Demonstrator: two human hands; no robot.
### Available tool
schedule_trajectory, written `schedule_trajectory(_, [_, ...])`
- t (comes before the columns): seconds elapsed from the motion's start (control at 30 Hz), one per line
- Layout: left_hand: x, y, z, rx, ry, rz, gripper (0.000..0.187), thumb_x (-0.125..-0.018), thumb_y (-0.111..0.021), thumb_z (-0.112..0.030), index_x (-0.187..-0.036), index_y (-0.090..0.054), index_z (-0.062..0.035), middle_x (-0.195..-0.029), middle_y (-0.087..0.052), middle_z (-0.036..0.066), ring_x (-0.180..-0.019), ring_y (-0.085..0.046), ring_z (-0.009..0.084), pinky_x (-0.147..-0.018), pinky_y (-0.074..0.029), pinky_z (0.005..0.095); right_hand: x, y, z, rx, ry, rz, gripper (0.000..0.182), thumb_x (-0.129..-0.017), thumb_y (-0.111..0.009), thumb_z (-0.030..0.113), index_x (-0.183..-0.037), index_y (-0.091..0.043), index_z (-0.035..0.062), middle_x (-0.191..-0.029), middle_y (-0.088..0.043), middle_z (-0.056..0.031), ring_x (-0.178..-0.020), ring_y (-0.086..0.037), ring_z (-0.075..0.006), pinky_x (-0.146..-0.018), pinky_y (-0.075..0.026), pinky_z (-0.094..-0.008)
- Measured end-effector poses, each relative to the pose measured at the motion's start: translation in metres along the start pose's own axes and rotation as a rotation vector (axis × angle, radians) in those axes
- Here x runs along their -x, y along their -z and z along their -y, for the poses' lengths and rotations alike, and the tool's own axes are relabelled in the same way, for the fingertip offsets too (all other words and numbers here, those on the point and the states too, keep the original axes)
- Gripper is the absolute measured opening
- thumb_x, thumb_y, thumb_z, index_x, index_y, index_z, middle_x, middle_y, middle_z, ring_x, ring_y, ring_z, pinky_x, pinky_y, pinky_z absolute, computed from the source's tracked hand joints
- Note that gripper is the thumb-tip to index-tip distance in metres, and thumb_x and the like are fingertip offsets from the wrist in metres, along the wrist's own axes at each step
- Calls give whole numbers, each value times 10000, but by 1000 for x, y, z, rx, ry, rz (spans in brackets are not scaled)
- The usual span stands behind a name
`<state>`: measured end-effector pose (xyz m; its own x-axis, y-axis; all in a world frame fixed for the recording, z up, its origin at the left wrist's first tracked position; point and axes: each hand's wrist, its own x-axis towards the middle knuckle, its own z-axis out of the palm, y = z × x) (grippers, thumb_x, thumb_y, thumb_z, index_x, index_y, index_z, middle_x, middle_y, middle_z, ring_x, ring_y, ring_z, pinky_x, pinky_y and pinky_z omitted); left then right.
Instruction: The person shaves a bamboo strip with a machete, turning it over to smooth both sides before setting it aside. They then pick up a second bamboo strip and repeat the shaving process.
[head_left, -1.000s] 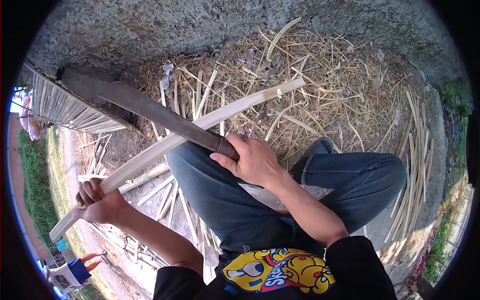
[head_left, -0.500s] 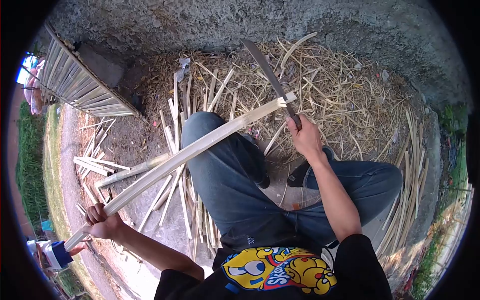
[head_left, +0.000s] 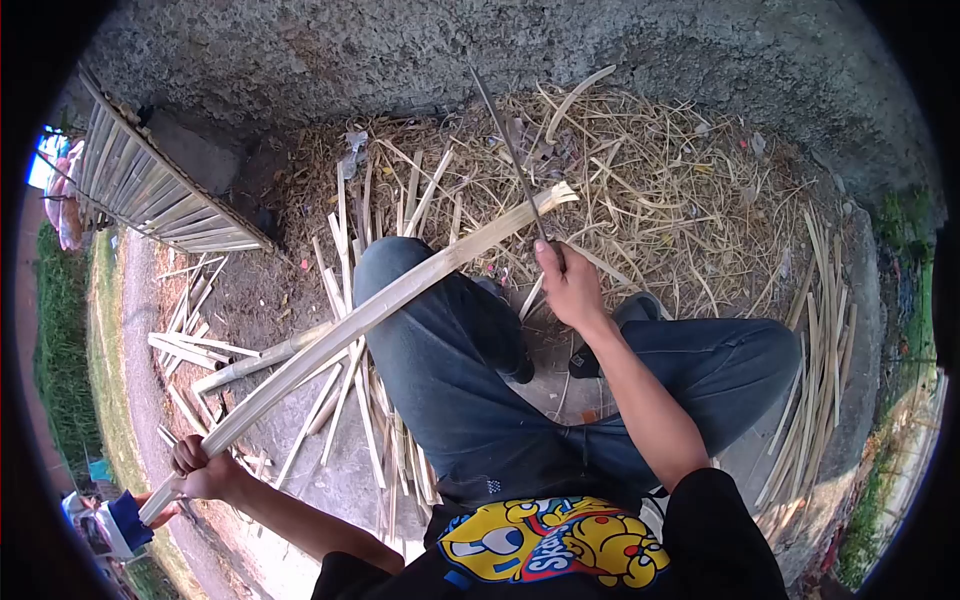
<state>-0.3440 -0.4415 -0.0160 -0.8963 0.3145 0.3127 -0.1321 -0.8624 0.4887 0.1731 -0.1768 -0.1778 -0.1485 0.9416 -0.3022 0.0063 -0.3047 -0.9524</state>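
Observation:
A long split bamboo piece (head_left: 370, 314) slants up from the lower left across my bent knee, its far end frayed. My left hand (head_left: 208, 472) is wrapped round its lower part. My right hand (head_left: 574, 288) grips the handle of a machete (head_left: 508, 140), whose long dark blade points up and away, seen nearly edge-on. Just behind the frayed end, the blade crosses the bamboo in this view. A round bamboo pole (head_left: 255, 362) lies on the ground beyond the held piece, partly hidden by it.
Split bamboo strips (head_left: 345, 395) fan out beside my leg, with another pile of strips (head_left: 815, 370) at the right. Thin shavings (head_left: 680, 200) cover the ground before a rough wall (head_left: 420, 50). A slatted bamboo panel (head_left: 165, 175) leans at the left; another person's hand (head_left: 160, 512) shows lower left.
My right hand and the machete have moved left, the blade crossing farther in from the bamboo's end and now turned more edge-on. My left hand keeps its hold.

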Motion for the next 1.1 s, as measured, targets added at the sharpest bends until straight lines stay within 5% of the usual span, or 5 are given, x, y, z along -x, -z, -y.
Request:
schedule_trajectory(0.23, [8, -1, 22, -9, 51, 17, 678, -1036, -253, -704, -628, -307, -165, -535, -210, -26, -451, -178, 125, -437, -185, 281, 44, -47, 4, 831, 640, -39, 572, -970, -556, 631, -1000, -604, 62, -635, -655, -171, -613, -687, -415, -543, -551, -503])
schedule_trajectory(0.4, [-44, 61, -47, -7, 68, 11, 689, -1040, -234, -703, -610, -293, -168, -527, -206, -17, -454, -192, 130, -441, -190, 286, -21, 67, -16, 689, 116, -414, 507, -1036, -521, 512, -966, -655, 28, -665, -668, -221, -681, -674, -447, -635, -522, -514])
schedule_trajectory(0.63, [-28, 121, -69, 83, 37, -153, 628, -1066, -304, -615, -645, -333, -149, -536, -260, -7, -444, -209, 124, -431, -194, 291, -36, 132, -52, -150, -326, -697, 534, -1034, -516, 566, -879, -538, 56, -636, -519, -29, -533, -550, -134, -501, -454, -309])
schedule_trajectory(0.9, [28, 13, 43, 321, 211, 103, 336, -808, -588, -368, -674, -358, -162, -565, -309, -24, -469, -284, 130, -501, -287, 273, 8, 50, 22, -100, 142, -315, 516, -1048, -512, 532, -899, -578, 43, -674, -528, -13, -460, -500, -101, -422, -395, -234])
schedule_trajectory(1.1, [47, -3, 90, 154, 111, -104, 443, -964, -565, -383, -616, -398, -165, -558, -364, -33, -533, -385, 121, -530, -333, 265, 34, 2, 22, 674, 396, -167, 437, -993, -644, 449, -845, -606, 40, -587, -596, -151, -574, -647, -376, -544, -465, -466])
